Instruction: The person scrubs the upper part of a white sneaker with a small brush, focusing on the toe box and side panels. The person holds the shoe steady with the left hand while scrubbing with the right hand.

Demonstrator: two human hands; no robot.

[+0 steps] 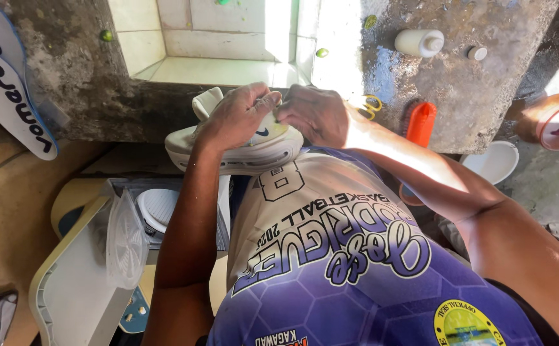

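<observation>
An orange brush (420, 123), white bottle (418, 42) and two insoles (7, 77) lie around on the concrete tabletop (478, 96). Left hand (238, 118) is clamped over a white sneaker (241, 144); right hand (318, 115), fingers curled, pinches its upper.

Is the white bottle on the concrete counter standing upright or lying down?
Lying down: the white bottle rests on its side on the concrete counter, capped neck pointing right.

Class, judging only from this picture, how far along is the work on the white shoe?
Done: two insoles lie apart on the ledge. In hand: the left hand and right hand both grip the white shoe at the basin's edge. Left: the orange brush and white bottle lie untouched on the concrete counter.
</observation>
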